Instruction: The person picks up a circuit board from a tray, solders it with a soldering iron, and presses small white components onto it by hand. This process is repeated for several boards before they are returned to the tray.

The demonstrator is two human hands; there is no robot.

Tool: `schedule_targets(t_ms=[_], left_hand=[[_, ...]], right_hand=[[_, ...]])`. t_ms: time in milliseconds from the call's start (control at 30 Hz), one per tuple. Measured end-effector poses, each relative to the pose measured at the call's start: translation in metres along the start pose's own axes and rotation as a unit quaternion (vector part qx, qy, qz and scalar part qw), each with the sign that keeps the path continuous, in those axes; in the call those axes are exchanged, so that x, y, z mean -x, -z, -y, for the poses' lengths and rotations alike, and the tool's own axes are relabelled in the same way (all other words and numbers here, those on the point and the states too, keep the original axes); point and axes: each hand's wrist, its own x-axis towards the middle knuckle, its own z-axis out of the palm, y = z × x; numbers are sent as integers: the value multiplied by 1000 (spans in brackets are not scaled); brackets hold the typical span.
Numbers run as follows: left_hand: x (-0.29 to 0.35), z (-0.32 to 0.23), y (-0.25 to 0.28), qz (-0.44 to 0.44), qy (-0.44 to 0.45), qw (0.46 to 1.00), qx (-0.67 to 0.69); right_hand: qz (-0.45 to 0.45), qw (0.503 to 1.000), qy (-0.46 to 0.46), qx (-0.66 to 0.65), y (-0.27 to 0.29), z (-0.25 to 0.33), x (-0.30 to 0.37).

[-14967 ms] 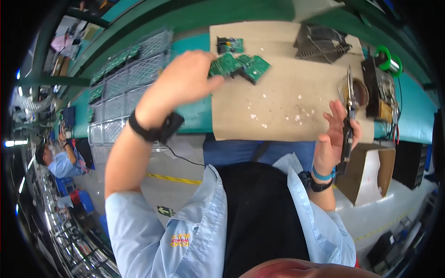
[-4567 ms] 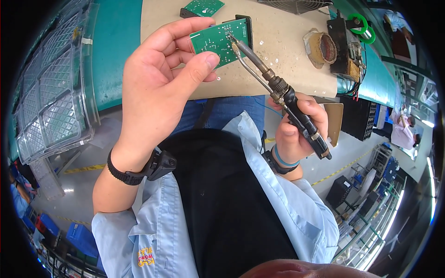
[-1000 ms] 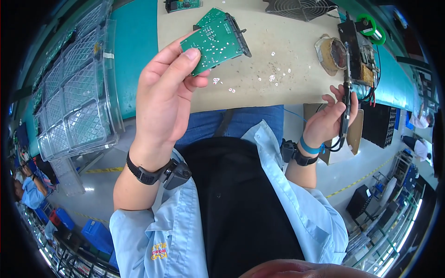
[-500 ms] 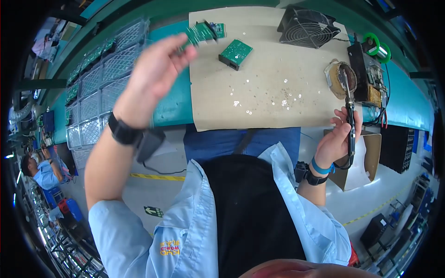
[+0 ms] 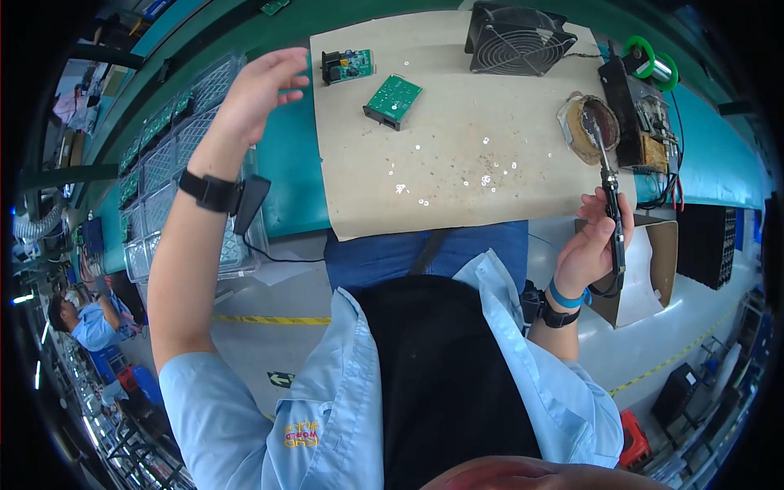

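Observation:
My left hand (image 5: 263,94) is raised left of the brown board sheet, its fingers stretched out and apart with nothing in them. Nearest to it on the sheet lies a circuit board with black parts (image 5: 357,65). A second green circuit board (image 5: 395,100) lies beside that one, a dark part along its near edge. On the right, my right hand (image 5: 590,245) is wrapped round the black handle of a soldering iron (image 5: 611,208). The iron's metal tip reaches into a round, crusted container (image 5: 581,135).
Small white rings and specks (image 5: 486,180) dot the brown sheet (image 5: 457,102). A black fan (image 5: 523,45) stands at the back, near a solder wire spool (image 5: 653,65) and a black box-shaped device (image 5: 625,114). Clear plastic trays (image 5: 175,155) with green boards lie left. Another board (image 5: 274,6) shows at the top.
The blurred green circuit board at my left hand is gone from it; the hand has drawn left and opened. My right hand still grips the soldering iron. The view has shifted slightly.

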Motion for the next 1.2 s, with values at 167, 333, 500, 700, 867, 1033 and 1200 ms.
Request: schedule_targets(t_ms=[167, 333, 500, 700, 867, 1033, 1200], left_hand=[[31, 0, -54, 120, -109, 944, -288], [34, 8, -91, 82, -241, 841, -477], [40, 9, -91, 77, -240, 839, -482], [80, -1, -88, 163, -105, 946, -261], [121, 13, -120, 144, -102, 982, 69], [151, 38, -162, 105, -106, 960, 238], [158, 49, -154, 114, -95, 957, 248]], right_hand=[[10, 1000, 9, -12, -11, -1, 1], [20, 1000, 7, -14, -23, 2, 8], [21, 1000, 17, -12, -21, 4, 17], [46, 999, 7, -18, -18, 6, 26], [127, 986, -31, -105, -42, 16, 30], [263, 938, -60, -219, -80, 30, 43], [251, 920, -109, -281, -102, 29, 65]])
